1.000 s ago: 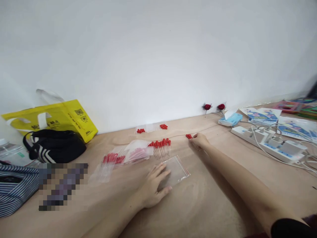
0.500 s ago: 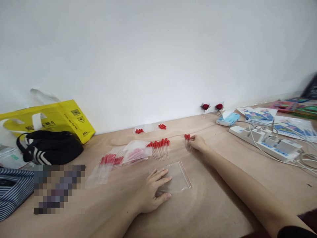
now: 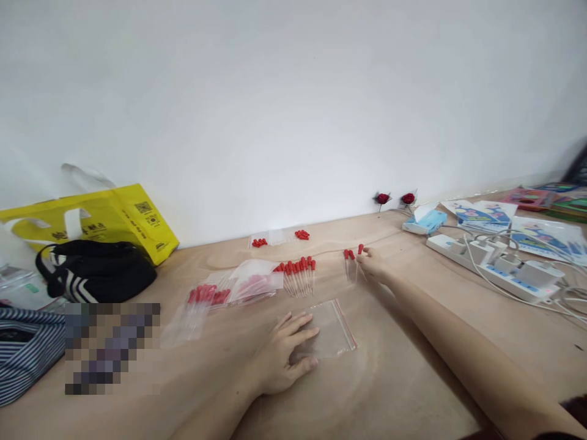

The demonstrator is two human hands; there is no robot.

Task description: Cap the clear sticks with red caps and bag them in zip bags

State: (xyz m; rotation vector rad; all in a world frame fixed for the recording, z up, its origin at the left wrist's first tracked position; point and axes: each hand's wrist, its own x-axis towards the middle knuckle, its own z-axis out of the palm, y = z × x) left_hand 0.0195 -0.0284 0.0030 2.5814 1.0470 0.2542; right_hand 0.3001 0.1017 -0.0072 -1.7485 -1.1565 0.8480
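My left hand (image 3: 291,351) lies flat with its fingers spread on the left part of a clear zip bag (image 3: 328,333). Farther off to the right, my right hand (image 3: 372,264) pinches a red-topped dropper (image 3: 361,249), its clear stem pointing down. Two more red-topped droppers (image 3: 347,263) lie just left of those fingers. A row of several red-topped droppers (image 3: 300,275) rests beyond the bag. To the left, filled bags (image 3: 208,294) show red tops through the plastic. Near the wall, small red caps (image 3: 301,234) lie on another clear bag (image 3: 275,237).
A yellow bag (image 3: 151,226) and a black pouch (image 3: 105,269) stand at the left, near striped cloth (image 3: 27,354). On the right are a power strip (image 3: 499,269) with cables, a blue tissue pack (image 3: 426,221) and printed packets (image 3: 486,214). Two dark red flowers (image 3: 383,198) stand by the wall.
My right hand has shifted slightly right, and a single dropper now stands apart in its fingers, away from the two beside it. My left hand has stayed on the bag.
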